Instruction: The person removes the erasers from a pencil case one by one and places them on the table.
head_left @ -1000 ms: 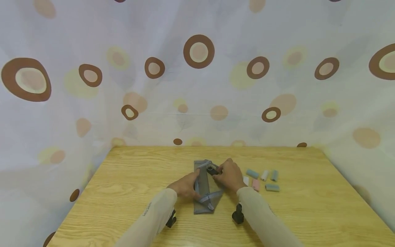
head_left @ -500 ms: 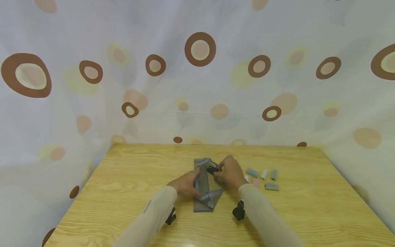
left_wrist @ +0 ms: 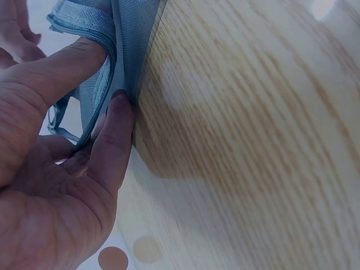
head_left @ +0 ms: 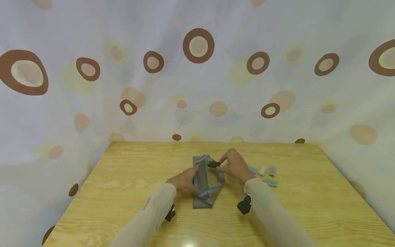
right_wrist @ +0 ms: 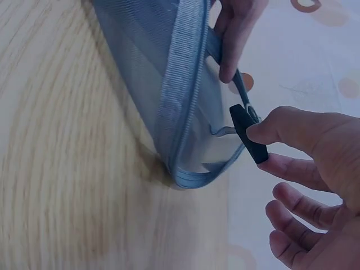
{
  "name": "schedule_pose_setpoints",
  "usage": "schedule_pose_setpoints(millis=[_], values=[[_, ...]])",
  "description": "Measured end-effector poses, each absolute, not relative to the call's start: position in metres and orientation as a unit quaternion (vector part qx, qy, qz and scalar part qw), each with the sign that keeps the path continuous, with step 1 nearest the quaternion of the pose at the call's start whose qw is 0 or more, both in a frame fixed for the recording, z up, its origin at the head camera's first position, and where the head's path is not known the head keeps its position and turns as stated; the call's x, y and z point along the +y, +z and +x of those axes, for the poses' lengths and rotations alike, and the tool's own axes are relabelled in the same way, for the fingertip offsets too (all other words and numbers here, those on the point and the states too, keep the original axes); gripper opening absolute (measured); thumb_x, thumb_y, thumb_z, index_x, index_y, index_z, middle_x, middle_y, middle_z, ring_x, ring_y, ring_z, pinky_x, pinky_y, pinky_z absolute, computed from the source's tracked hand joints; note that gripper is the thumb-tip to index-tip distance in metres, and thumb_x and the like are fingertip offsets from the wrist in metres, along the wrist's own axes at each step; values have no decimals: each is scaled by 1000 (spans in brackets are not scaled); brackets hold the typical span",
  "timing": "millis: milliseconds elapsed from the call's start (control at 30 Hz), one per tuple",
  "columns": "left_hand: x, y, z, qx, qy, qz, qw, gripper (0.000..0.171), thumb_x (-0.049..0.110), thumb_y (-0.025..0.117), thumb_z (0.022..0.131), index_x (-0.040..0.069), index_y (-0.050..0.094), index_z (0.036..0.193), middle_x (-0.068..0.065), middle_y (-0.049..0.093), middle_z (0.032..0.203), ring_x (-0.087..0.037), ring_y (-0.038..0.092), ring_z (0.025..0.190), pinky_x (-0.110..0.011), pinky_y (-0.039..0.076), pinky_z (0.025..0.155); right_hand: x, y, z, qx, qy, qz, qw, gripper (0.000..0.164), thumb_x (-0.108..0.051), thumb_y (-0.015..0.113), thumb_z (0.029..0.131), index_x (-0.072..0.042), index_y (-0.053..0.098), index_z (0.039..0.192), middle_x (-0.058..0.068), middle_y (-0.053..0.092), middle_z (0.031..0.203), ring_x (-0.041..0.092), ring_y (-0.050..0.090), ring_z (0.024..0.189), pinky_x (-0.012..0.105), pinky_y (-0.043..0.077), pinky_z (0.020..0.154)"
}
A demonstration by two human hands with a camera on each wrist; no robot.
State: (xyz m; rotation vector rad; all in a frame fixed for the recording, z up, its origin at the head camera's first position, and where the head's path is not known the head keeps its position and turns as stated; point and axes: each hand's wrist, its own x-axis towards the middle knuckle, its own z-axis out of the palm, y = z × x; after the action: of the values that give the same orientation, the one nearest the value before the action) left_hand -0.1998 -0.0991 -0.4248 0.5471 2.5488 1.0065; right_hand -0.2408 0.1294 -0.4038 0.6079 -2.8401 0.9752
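A grey-blue mesh zip pouch lies on the wooden table with its zipper mouth gaping. My left hand grips its left edge; in the left wrist view the thumb is over the zipper border and the fingers are against the mesh. At the far end of the mouth, my right hand pinches a small black oblong piece between thumb and finger. A pale ring-like end shows on that piece in the head view; its exact kind is unclear. The other right fingers are loosely bent.
Small short bars lie right of the right hand: a white one, a blue one, another blue one and one partly covered by the hand. A spotted curtain surrounds the table behind and at both sides.
The right hand has shifted slightly right and up, with the black piece turned so its pale ring end shows. The pouch's mouth looks wider. The left hand keeps its grip.
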Motion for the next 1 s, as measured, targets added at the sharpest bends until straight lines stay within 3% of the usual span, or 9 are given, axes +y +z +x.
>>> schedule_pose_setpoints(millis=[200, 433, 767, 1000], values=[[-99, -428, -199, 902, 345, 191, 178, 109, 8, 88, 77, -4, 17, 158, -22, 46, 147, -35, 49, 131, -47, 39, 113, 140, -398, -235, -925, 319, 204, 34, 18, -15, 86, 80, -1, 79, 89, 17, 59, 110, 35, 58, 96, 50, 54, 84], [-96, -428, -197, 893, 358, 207, 181, 101, 5, 88, 76, -2, 26, 155, -17, 52, 137, -32, 51, 125, -47, 42, 110, 160, -393, -229, -921, 328, 204, 52, 17, -13, 85, 81, -1, 79, 91, 18, 62, 108, 37, 58, 97, 50, 54, 81], [-98, -423, -199, 897, 353, 183, 194, 112, 6, 87, 79, -2, 11, 160, -23, 41, 151, -37, 45, 135, -48, 36, 115, 187, -380, -229, -922, 337, 185, 49, 22, -15, 84, 83, 0, 79, 98, 20, 59, 112, 43, 58, 99, 52, 53, 82], [-98, -419, -201, 901, 345, 185, 186, 111, 6, 86, 79, -4, 11, 160, -22, 44, 148, -34, 48, 131, -46, 39, 113, 208, -365, -228, -922, 327, 196, 60, 22, -13, 83, 84, 3, 78, 98, 22, 62, 110, 43, 57, 102, 54, 54, 84]])
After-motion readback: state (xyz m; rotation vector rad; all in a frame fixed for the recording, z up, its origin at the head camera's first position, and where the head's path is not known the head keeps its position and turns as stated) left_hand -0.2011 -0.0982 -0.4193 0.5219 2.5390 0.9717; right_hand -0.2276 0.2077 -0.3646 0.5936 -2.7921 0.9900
